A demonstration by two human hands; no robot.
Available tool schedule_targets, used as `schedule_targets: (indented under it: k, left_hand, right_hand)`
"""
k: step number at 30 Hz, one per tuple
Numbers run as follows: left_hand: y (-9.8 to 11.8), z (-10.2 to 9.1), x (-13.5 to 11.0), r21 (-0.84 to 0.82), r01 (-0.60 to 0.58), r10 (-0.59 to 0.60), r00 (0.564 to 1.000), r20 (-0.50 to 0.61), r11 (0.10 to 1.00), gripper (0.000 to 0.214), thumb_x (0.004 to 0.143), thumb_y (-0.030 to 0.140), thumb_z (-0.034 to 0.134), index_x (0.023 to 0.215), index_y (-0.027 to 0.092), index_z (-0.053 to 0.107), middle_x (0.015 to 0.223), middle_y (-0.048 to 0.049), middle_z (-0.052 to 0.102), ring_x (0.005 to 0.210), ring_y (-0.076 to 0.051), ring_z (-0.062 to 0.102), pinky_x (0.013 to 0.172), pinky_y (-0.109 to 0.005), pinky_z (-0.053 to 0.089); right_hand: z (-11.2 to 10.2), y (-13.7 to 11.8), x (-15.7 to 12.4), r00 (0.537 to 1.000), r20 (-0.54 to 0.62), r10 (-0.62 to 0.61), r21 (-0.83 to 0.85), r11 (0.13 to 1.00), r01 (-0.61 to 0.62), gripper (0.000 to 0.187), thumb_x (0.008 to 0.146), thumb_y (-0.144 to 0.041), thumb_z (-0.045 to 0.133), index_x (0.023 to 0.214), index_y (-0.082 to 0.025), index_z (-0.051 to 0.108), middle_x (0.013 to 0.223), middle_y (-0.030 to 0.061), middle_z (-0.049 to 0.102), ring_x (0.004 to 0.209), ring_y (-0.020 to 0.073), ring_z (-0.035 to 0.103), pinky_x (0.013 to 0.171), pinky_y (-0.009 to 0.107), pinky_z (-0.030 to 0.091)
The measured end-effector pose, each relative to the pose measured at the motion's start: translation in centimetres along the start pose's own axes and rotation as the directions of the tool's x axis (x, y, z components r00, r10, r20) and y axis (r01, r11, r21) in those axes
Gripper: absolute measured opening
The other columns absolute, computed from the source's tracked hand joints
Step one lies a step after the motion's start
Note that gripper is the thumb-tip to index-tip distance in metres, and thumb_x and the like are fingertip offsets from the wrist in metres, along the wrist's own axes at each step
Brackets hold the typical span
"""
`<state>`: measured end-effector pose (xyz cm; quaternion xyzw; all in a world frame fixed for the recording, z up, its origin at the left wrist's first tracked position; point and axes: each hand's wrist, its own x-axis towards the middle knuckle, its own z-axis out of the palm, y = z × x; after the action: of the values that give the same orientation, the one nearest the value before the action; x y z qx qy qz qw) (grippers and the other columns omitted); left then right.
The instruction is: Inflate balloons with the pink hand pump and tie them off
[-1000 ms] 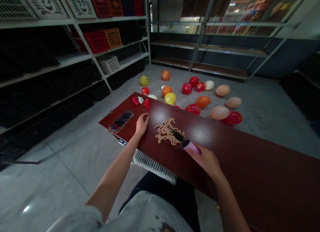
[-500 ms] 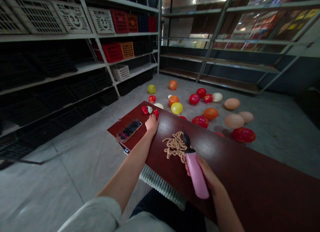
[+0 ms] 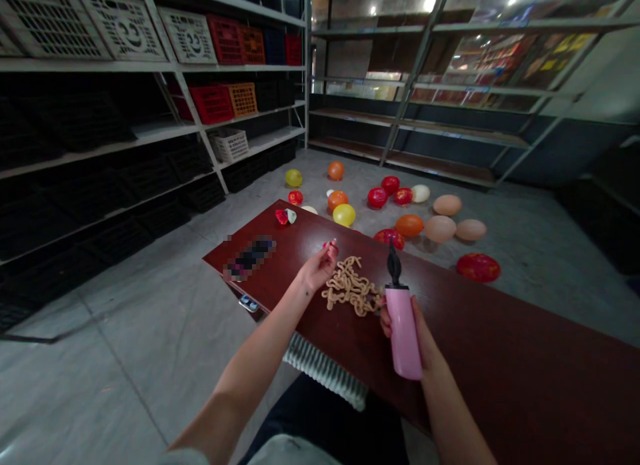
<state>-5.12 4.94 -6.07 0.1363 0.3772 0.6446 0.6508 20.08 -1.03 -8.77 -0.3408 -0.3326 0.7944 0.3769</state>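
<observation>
My left hand (image 3: 319, 267) is closed on a small red uninflated balloon (image 3: 329, 247), raised over the table beside a tangled pile of tan cord-like strands (image 3: 350, 288). In my right hand (image 3: 417, 325) is a pink balloon pump (image 3: 403, 335) with a black nozzle, held upright with the nozzle pointing away from me. The pump stands just right of the tan pile, and nothing is fitted over its nozzle. Further left on the table lie a few limp balloons, red and pale green (image 3: 285, 216).
A dark red table (image 3: 480, 338) spans the front. A phone (image 3: 251, 257), partly pixelated, lies near its left end. Several inflated balloons (image 3: 440, 229) rest on the floor beyond. Metal shelves with crates (image 3: 227, 103) stand at left; more shelving (image 3: 420, 123) is behind.
My left hand has moved right and nearer, bringing a red balloon away from the limp ones. My right hand has turned the pump more upright. The view has shifted slightly right.
</observation>
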Motion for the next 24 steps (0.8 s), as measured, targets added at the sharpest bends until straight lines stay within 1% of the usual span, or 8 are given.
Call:
schedule_targets:
  k: [3,5,7,11,13,16,19,24]
  left_hand:
    - [-1.5,2.2,-0.8,-0.213,0.111,-0.090,0.990,0.107,0.971,0.022,0.097,0.005,0.047,0.094,0.013,0.067,0.097,-0.0075,0.069,0.078,-0.007,0.068,0.071,-0.015,0.058]
    - [-2.1,3.8,-0.6,-0.370,0.212,-0.147,0.970,0.195,0.904,0.022,0.098,0.006,0.046,0.095,0.013,0.067,0.100,-0.0070,0.070,0.083,-0.008,0.069,0.072,-0.017,0.059]
    - [-2.4,5.4,0.1,-0.438,0.263,-0.163,0.954,0.253,0.860,0.022,0.100,0.010,0.046,0.094,0.013,0.067,0.101,-0.0068,0.071,0.085,-0.008,0.070,0.072,-0.017,0.058]
    - [-3.1,7.1,3.2,-0.293,0.150,-0.063,0.957,0.285,0.944,0.020,0.100,0.025,0.053,0.091,0.015,0.067,0.107,-0.0075,0.072,0.089,-0.010,0.069,0.078,-0.020,0.056]
    - [-3.7,6.9,5.0,-0.212,0.060,0.001,0.962,0.274,0.975,0.021,0.099,0.029,0.055,0.089,0.015,0.067,0.111,-0.0082,0.071,0.090,-0.010,0.069,0.083,-0.022,0.054]
    - [-4.5,5.7,6.9,-0.134,-0.009,0.043,0.966,0.253,0.991,0.017,0.099,0.025,0.055,0.094,0.015,0.068,0.117,-0.0081,0.070,0.089,-0.009,0.069,0.085,-0.021,0.052]
    - [-4.5,4.7,7.6,-0.092,-0.039,0.062,0.963,0.262,0.995,0.016,0.098,0.023,0.055,0.104,0.017,0.069,0.119,-0.0079,0.070,0.091,-0.009,0.069,0.085,-0.021,0.052]
    - [-4.6,4.7,7.3,-0.017,-0.066,0.069,0.962,0.263,0.998,0.020,0.099,0.027,0.054,0.110,0.017,0.066,0.119,-0.0102,0.070,0.100,-0.014,0.069,0.090,-0.026,0.052]
  right_hand:
    - [0.0,-1.1,0.5,0.999,-0.026,-0.029,-0.026,0.999,0.028,0.059,0.084,-0.075,0.046,0.094,-0.020,0.065,0.063,-0.0010,0.054,0.053,0.0097,0.047,0.049,0.022,0.040]
    - [-0.2,-2.3,0.9,1.000,-0.005,-0.029,-0.034,0.999,0.029,0.058,0.083,-0.075,0.049,0.094,-0.021,0.065,0.064,-0.0011,0.056,0.053,0.0098,0.050,0.050,0.022,0.041]
    - [-0.5,-3.4,1.5,1.000,0.025,-0.011,-0.044,0.999,0.012,0.058,0.082,-0.074,0.051,0.096,-0.020,0.065,0.067,-0.0006,0.059,0.054,0.0100,0.053,0.051,0.022,0.043]
    - [-2.2,-4.0,2.3,0.996,0.086,-0.007,-0.056,0.998,0.012,0.059,0.081,-0.074,0.054,0.098,-0.019,0.066,0.062,-0.0015,0.058,0.049,0.0088,0.051,0.047,0.020,0.040]
    - [-3.1,-3.6,2.5,0.993,0.116,0.020,-0.063,0.998,-0.013,0.059,0.081,-0.072,0.055,0.099,-0.017,0.066,0.059,-0.0013,0.058,0.047,0.0086,0.050,0.044,0.019,0.038]
    - [-3.8,-3.0,2.4,0.979,0.150,0.136,-0.087,0.988,-0.124,0.063,0.083,-0.072,0.052,0.105,-0.015,0.066,0.058,0.0004,0.060,0.046,0.0105,0.053,0.043,0.020,0.040]
    - [-3.7,-2.8,2.4,0.967,0.167,0.194,-0.072,0.980,-0.185,0.063,0.084,-0.072,0.050,0.107,-0.015,0.065,0.058,0.0007,0.061,0.046,0.0119,0.055,0.041,0.021,0.041]
    - [-3.2,-2.6,2.7,0.955,0.148,0.258,-0.063,0.966,-0.251,0.060,0.087,-0.071,0.048,0.089,-0.014,0.066,0.060,0.0026,0.063,0.046,0.0112,0.057,0.042,0.021,0.044]
